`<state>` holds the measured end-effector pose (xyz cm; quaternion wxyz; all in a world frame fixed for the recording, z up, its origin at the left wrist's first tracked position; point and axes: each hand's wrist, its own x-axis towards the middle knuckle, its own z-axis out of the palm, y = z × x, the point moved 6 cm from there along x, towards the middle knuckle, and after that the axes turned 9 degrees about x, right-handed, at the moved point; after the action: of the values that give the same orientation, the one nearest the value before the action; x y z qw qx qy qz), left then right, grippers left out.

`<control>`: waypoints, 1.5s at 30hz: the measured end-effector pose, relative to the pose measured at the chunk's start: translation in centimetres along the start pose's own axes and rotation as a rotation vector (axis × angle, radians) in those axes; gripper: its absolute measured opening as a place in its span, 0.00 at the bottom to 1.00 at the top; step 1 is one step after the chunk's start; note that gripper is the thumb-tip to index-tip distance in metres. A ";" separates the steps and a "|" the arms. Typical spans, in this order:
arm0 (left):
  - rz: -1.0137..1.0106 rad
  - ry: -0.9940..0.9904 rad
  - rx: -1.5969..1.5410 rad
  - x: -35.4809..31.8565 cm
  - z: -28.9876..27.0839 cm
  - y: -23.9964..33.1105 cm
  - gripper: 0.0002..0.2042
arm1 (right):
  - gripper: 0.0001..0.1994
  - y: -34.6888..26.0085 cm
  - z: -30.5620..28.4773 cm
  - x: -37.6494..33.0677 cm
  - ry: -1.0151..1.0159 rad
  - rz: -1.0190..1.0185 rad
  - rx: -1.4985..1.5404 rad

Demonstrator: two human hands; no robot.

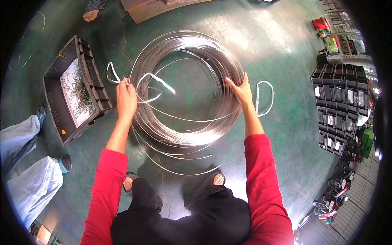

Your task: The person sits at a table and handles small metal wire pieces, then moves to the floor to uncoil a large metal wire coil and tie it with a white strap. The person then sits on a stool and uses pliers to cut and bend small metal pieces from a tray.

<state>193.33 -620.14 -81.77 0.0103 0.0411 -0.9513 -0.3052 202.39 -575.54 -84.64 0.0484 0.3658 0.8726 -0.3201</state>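
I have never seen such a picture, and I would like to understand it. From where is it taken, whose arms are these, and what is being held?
There is no machine here, only a person. The one picture comes from a wide camera on that person's head, looking down, so straight edges bend near the rim.

The red sleeves are the person's own. On the green floor lies a large coil of metal wire. The right hand rests open against its right side. The left hand is at its left side, beside a white strip; exactly what it grips is unclear.

Further left stands a black crate.
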 end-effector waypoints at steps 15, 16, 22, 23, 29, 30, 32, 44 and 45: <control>0.041 0.054 -0.136 -0.7 0.1 -1.5 0.18 | 0.26 -17.5 10.5 -11.8 -0.190 -0.793 -0.023; 0.027 0.052 -0.199 -0.9 0.1 -1.7 0.18 | 0.22 -18.9 12.2 -11.9 -0.189 -0.744 0.018; -0.001 0.084 -0.375 -1.2 -0.1 -2.4 0.19 | 0.07 -25.8 8.8 -13.5 -0.337 -0.829 -0.082; -0.001 0.098 -0.383 -0.9 0.0 -2.5 0.20 | 0.06 -27.0 6.3 -14.9 -0.334 -0.943 -0.124; 0.024 0.015 -0.435 1.7 1.2 -3.5 0.18 | 0.07 -34.7 -0.4 -24.4 -0.523 -1.327 0.099; 0.012 -0.001 -0.448 1.8 1.3 -3.6 0.18 | 0.08 -35.8 0.1 -24.5 -0.581 -1.319 0.111; 0.022 0.107 -0.373 1.4 0.2 -3.6 0.20 | 0.08 -37.9 1.9 -23.0 -0.679 -1.319 0.068; 0.086 0.134 -0.375 0.0 -1.8 -2.1 0.12 | 0.09 -27.1 13.8 -14.5 -0.438 -1.011 -0.194; 0.116 0.184 -0.326 -0.3 -2.1 -1.9 0.11 | 0.09 -26.4 14.6 -15.0 -0.372 -1.042 -0.194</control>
<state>193.84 -622.89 -81.13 0.1216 0.0116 -0.8851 -0.4490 193.44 -607.21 -77.60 0.0707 -0.1822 0.9402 -0.2791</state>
